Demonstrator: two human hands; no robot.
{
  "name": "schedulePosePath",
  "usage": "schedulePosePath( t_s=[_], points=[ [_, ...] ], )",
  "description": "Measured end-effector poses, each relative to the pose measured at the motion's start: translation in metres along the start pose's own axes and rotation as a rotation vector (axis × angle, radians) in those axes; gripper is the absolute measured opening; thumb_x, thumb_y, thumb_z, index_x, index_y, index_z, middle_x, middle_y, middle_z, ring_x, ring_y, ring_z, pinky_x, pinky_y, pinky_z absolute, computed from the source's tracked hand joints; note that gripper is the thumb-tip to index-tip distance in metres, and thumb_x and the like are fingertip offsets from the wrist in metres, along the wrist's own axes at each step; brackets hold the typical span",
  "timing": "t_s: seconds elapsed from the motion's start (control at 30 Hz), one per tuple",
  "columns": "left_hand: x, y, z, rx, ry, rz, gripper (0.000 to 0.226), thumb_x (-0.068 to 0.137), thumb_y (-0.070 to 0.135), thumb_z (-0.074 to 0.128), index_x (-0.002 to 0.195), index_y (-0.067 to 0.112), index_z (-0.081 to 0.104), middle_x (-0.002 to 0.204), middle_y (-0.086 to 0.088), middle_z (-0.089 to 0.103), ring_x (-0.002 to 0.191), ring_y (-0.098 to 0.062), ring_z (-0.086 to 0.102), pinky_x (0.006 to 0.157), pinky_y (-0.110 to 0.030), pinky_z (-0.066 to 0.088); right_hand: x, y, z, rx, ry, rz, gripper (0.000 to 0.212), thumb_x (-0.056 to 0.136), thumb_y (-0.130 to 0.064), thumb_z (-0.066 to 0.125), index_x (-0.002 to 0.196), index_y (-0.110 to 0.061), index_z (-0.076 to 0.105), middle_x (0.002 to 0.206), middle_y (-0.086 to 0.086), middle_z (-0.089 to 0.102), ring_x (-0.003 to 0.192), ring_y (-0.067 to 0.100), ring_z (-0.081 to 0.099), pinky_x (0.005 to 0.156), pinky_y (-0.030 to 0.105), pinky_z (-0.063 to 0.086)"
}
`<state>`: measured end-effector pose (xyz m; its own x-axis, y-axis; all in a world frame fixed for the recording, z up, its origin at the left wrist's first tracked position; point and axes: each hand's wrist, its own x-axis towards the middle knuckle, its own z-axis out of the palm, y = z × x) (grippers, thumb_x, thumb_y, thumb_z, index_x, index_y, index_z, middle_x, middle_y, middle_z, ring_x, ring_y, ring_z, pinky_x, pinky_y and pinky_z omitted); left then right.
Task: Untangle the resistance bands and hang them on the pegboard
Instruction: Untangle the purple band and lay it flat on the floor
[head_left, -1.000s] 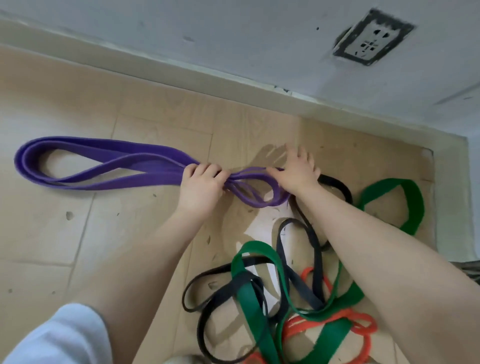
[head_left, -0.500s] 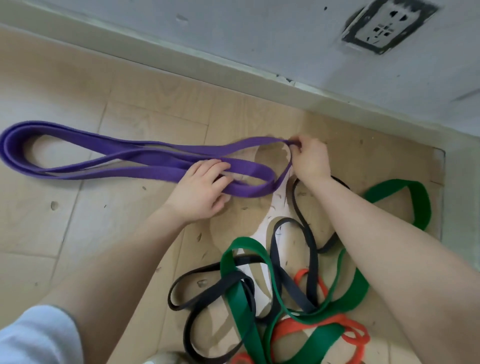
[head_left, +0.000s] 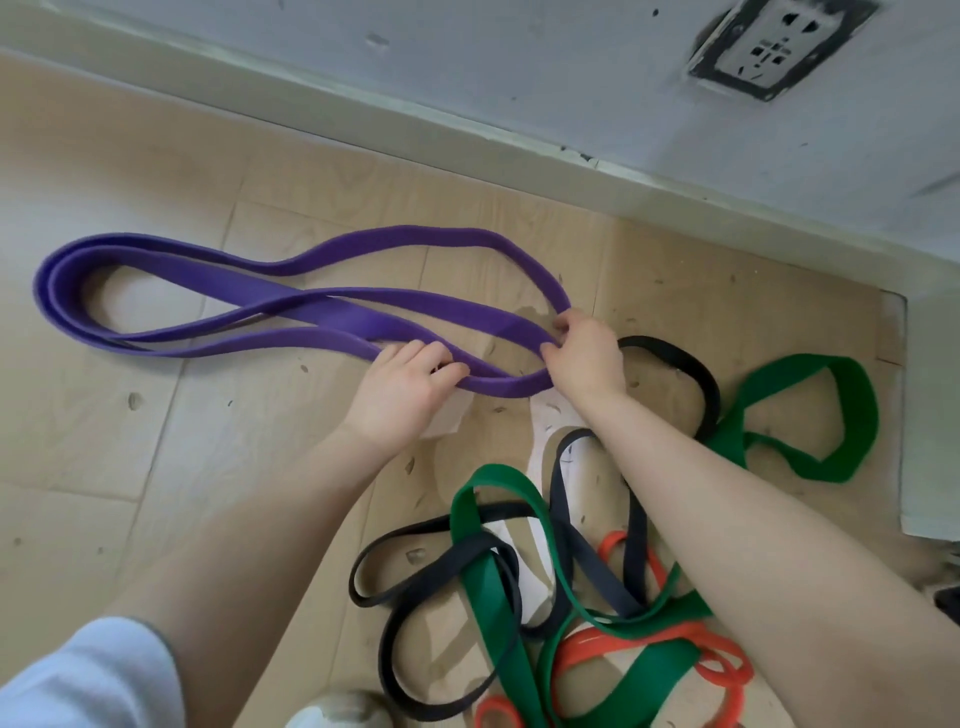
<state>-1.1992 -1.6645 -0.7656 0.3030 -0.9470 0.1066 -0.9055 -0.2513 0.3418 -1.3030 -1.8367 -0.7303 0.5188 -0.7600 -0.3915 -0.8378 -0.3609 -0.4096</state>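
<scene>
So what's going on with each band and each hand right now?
Purple band: free of the pile, looped on the floor, held by both hands.
Green band: tangled with the black and orange bands.
Black band: tangled in the pile.
Orange band: tangled, partly under the green.
Left hand: grips the purple band.
Right hand: pinches the purple band's end.

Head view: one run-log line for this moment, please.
left hand grips purple band | right hand pinches its loop | other bands tangled
</scene>
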Motion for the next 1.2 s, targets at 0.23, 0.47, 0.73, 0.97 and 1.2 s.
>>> schedulePosePath(
  t_s=[0.23, 0.47, 0.73, 0.97, 1.2],
  points=[
    [-0.005, 0.008, -0.023, -0.059, 0.187, -0.047, 0.026, 0.079, 0.014, 0.065, 0.103, 0.006, 0.059, 0.091, -0.012, 0.067, 0.08, -0.031, 0.066, 0.066, -0.036, 0.054, -0.043, -0.011, -0.044, 0.327, -0.059, -0.223, 0.016, 0.086, -0.008, 0.058, 0.094, -0.021, 0.055, 0.087, -0.003, 0.058, 0.069, 0.004, 0.057, 0.058, 0.013, 0.049],
    [-0.017, 0.011, -0.029, 0.18, -0.214, 0.02, 0.073, 0.073, 0.033, 0.075, 0.136, 0.017, 0.041, 0.139, -0.011, 0.048, 0.132, -0.031, 0.04, 0.111, -0.05, 0.024, -0.065, 0.024, -0.029, -0.019, -0.47, -0.29, 0.017, 0.084, -0.007, 0.057, 0.091, -0.023, 0.06, 0.078, 0.014, 0.065, 0.057, 0.014, 0.052, 0.057, 0.025, 0.043],
    [-0.015, 0.013, -0.013, 0.209, -0.453, -0.105, 0.053, 0.091, 0.012, 0.054, 0.139, 0.017, 0.033, 0.14, -0.005, 0.044, 0.129, -0.025, 0.04, 0.108, -0.036, 0.032, -0.048, 0.02, 0.004, -0.232, -0.144, -0.11, 0.049, 0.088, -0.015, 0.06, 0.131, -0.02, 0.038, 0.122, 0.006, 0.052, 0.093, 0.019, 0.061, 0.072, 0.03, 0.056],
    [0.008, 0.01, -0.013, 0.191, -0.29, -0.221, 0.039, 0.089, 0.011, 0.056, 0.127, 0.016, 0.048, 0.129, -0.007, 0.05, 0.122, -0.025, 0.045, 0.101, -0.035, 0.039, -0.027, 0.019, 0.004, -0.711, -0.152, -0.387, 0.029, 0.091, -0.015, 0.055, 0.12, -0.015, 0.056, 0.129, 0.01, 0.051, 0.116, 0.027, 0.047, 0.091, 0.037, 0.045],
    [0.035, -0.003, -0.002, 0.141, -0.19, -0.352, 0.022, 0.093, 0.018, 0.051, 0.114, 0.013, 0.054, 0.153, -0.016, 0.023, 0.143, -0.033, 0.013, 0.117, -0.044, 0.007, 0.01, 0.008, -0.02, -0.714, 0.062, -0.357, 0.025, 0.092, -0.013, 0.052, 0.117, -0.011, 0.049, 0.121, 0.013, 0.058, 0.116, 0.035, 0.049, 0.101, 0.046, 0.036]
  ],
)
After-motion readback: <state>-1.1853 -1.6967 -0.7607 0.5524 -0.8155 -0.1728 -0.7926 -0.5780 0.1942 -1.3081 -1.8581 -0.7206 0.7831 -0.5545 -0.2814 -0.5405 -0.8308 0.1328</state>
